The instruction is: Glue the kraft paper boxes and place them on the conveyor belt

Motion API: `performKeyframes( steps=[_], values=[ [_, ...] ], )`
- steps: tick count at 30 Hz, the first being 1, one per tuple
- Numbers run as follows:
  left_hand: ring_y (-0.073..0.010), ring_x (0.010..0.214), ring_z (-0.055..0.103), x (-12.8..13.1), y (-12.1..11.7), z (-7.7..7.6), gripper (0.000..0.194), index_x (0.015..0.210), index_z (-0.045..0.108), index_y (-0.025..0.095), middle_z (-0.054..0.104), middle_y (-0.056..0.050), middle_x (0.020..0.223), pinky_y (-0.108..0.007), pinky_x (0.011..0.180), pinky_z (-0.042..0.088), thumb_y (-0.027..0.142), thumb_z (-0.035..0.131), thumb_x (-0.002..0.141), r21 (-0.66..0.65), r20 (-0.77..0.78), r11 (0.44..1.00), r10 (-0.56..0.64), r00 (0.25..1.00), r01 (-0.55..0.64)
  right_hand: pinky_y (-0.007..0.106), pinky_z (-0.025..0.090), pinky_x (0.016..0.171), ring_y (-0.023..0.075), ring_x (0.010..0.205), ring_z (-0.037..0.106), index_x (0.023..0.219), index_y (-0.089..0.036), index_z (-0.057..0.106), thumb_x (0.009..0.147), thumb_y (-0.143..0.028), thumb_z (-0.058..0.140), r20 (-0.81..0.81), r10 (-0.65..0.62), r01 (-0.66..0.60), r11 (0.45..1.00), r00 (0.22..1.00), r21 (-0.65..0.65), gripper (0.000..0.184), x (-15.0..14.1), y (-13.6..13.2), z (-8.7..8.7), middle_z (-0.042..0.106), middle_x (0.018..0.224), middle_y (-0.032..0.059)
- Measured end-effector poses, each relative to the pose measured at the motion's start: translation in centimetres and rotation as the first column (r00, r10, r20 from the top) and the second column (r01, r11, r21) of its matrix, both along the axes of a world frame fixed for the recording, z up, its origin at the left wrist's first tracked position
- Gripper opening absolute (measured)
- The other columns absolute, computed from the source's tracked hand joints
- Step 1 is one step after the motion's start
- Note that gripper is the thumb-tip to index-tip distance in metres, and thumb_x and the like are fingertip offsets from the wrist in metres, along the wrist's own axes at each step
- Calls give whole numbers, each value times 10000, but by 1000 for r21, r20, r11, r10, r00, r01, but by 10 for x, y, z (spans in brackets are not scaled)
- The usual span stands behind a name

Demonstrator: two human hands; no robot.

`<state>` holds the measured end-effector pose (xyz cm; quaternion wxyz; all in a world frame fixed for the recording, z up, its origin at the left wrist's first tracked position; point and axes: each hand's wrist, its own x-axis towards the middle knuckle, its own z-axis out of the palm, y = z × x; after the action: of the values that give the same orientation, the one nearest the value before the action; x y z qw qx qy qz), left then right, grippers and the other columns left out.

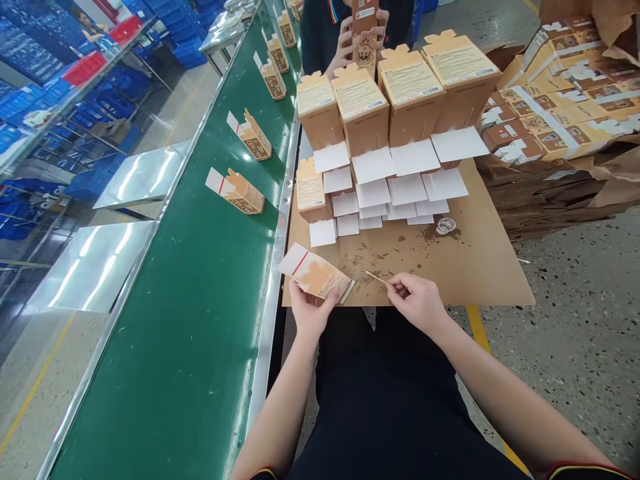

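My left hand (311, 313) grips a small printed carton (320, 275) near the table's front left corner. The carton lies tilted, its white flap with a red line pointing up and left. In my right hand (417, 300), thumb and fingers pinch a thin cotton swab (376, 276), its tip pointing left towards the carton but apart from it. Dark wet marks spot the brown table cover (480, 267) around the swab. A small clear cup (445, 226) stands farther back, to the right.
Several cartons (360, 107) with white flaps (373, 165) stand stacked behind my hands. On the left runs a green conveyor belt (200, 300) carrying a row of cartons (240, 192). Across the table a person's hands (345, 43) hold another carton. Bundled flat cartons (560, 120) lie at right.
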<state>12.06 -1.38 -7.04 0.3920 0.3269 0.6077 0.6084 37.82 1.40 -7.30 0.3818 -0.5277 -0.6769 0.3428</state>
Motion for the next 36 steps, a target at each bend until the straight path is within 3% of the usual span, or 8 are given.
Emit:
performKeyframes(
  steps=[13,16,20,23,26,30,34,36],
  values=[
    [-372,1180,794,16,-16,-26,763,1268,633,273,763,-115,1213,-531,1075,650,396,1073,657,12,-240,997,74,968,-73,308,602,588,187,591,670,767,-262,720,982,-432,678,-58,-98,97,995,994,-23,277,14,-16,11,738,683,35],
    [-388,1351,730,-24,-14,-18,821,1332,608,301,730,-106,1344,-567,1168,594,399,1078,666,83,-286,975,220,933,-204,306,600,576,187,582,673,760,-265,723,981,-452,693,-60,-134,134,991,989,-15,292,18,-15,11,732,677,30],
    [-369,1455,671,-124,-11,6,911,1394,515,272,647,-163,1500,-605,1266,515,446,1057,682,188,-360,892,451,817,-410,303,605,575,183,561,678,766,-263,748,961,-463,724,-66,-191,193,981,979,21,281,27,-11,11,726,667,22],
    [-371,1390,704,-191,-9,19,933,1262,490,246,645,-186,1451,-640,1256,511,509,1073,584,167,-385,854,516,765,-492,308,619,578,187,559,683,764,-266,748,958,-459,720,-75,-194,197,979,978,41,275,30,-5,13,725,662,21],
    [-377,1368,706,-224,-9,20,913,1145,466,256,671,-159,1353,-662,1241,512,529,1082,528,50,-389,851,499,774,-523,312,633,584,194,577,698,775,-273,749,959,-461,718,-71,-176,180,983,982,44,265,31,3,16,739,679,22],
    [-419,1517,598,-220,-20,14,925,1210,460,258,626,-174,1413,-668,1326,399,426,1062,529,-36,-358,849,481,800,-527,311,629,567,193,563,696,780,-273,759,956,-468,714,-61,-190,194,979,980,65,266,37,10,16,729,668,17],
    [-407,1607,461,-188,-42,18,803,1326,404,300,488,-160,1548,-683,1384,274,432,904,712,302,-490,680,712,504,-668,294,603,535,185,546,684,789,-268,769,941,-451,722,-35,-238,240,968,971,68,243,50,8,11,735,667,18],
    [-391,1523,528,-165,-42,31,634,1271,439,301,514,-131,1480,-673,1363,322,451,817,784,520,-474,626,778,413,-581,292,603,540,185,548,686,793,-265,771,947,-463,723,-18,-261,262,963,965,60,255,56,6,9,739,670,22]
  ],
)
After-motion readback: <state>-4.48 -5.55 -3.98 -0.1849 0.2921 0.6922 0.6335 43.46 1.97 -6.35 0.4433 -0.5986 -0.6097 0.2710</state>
